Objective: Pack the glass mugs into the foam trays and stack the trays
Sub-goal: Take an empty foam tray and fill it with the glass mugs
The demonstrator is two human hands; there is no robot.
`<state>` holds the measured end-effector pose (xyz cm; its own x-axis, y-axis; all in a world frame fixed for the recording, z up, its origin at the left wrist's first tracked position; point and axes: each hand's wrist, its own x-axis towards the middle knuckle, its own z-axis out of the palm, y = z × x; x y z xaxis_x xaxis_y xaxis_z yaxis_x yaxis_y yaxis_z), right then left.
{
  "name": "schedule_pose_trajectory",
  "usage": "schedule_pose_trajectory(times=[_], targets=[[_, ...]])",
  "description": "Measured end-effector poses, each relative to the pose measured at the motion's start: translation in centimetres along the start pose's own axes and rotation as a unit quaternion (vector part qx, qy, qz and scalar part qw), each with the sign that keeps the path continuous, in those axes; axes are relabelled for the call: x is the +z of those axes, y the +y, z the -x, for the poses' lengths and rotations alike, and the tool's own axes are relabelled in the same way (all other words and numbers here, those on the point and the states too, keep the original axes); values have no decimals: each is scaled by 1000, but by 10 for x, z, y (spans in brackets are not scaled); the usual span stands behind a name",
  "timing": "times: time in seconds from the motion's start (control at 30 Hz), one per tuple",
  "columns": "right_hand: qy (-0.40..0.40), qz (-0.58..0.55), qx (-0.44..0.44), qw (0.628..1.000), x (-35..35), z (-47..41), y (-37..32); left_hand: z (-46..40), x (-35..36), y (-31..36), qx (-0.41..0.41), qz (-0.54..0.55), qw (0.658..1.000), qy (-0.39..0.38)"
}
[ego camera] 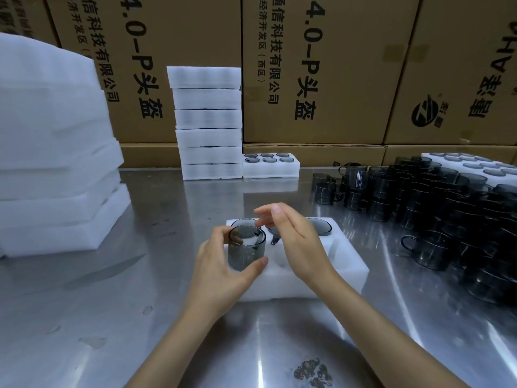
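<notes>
Left hand (221, 271) fingers curled round smoked glass mug (246, 247), held upright over near-left pocket of foam tray (347, 264). Right hand (293, 239) relaxed, empty, hovering over tray middle. Best lowered straight, handle turned toward its slot, seated flush like far-row mugs (319, 226). Held mug's handle not clearly seen; middle pockets hidden by right hand. Loose mugs (436, 208) cut off at right.

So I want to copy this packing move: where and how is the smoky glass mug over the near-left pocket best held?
Probably round its straight wall, from the left side. The mug stands upright over the foam tray, and the left hand already wraps it that way, thumb in front, fingers behind. That leaves the rim and base free for lowering. The right hand hovers open beside it.
</notes>
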<state>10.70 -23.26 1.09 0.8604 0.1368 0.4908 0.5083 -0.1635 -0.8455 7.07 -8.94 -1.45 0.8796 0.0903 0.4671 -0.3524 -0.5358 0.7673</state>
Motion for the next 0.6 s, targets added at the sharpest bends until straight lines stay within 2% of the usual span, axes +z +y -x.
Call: schedule_pose_trajectory(times=[0.2,0.4,0.6], targets=[[-2,20,-10,1000,-3,6,-2,1,1,-3,-28,14,999,-18],[-21,89,-35,995,-4,14,-2,1,0,-7,-43,18,999,-16],[-8,57,-28,998,-4,14,-2,2,1,-6,-46,36,998,-13]])
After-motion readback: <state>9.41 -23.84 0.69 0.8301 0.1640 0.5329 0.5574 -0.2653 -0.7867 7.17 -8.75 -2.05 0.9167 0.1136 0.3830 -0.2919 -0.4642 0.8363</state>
